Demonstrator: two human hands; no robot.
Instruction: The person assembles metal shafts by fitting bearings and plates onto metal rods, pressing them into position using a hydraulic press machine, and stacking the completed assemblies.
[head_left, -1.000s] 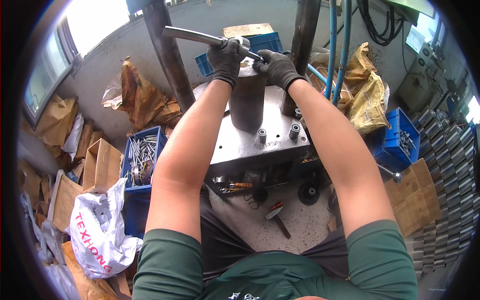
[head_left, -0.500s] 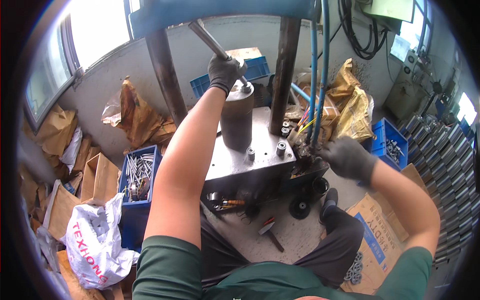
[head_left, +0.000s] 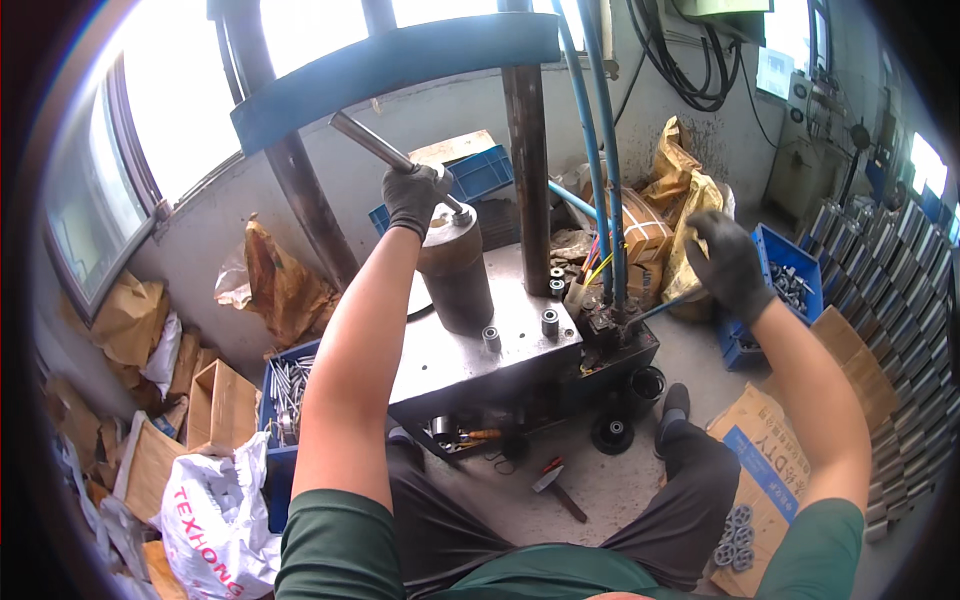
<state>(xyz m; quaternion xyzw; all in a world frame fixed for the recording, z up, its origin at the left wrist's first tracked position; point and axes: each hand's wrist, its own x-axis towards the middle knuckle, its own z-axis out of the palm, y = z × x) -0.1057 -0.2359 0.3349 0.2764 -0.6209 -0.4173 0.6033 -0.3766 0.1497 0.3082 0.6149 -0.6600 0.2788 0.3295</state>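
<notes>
My left hand (head_left: pixel 414 196), in a dark glove, is closed around a shiny metal rod (head_left: pixel 372 139). The rod slants down to the right, its lower end at the top of a dark upright metal cylinder (head_left: pixel 456 284). That cylinder stands on the steel plate (head_left: pixel 425 368) of a press. My right hand (head_left: pixel 730 264), also gloved, is raised to the right of the press with fingers apart. Just below it a thin lever (head_left: pixel 668 306) sticks out from the valve block (head_left: pixel 604 322); no grip on it shows. Two small metal bushings (head_left: pixel 550 322) stand on the plate.
Steel posts (head_left: pixel 526 170), a blue crossbeam (head_left: pixel 400 70) and blue hoses (head_left: pixel 606 170) frame the press. Blue bins of metal parts (head_left: pixel 790 285) stand either side. A hammer (head_left: pixel 562 494) lies on the floor between my legs; stacked metal tubes (head_left: pixel 900 330) line the right.
My right hand has lifted up and away from beside the valve block, and its fingers have spread. The left hand keeps its hold on the rod. The whole view has shifted.
</notes>
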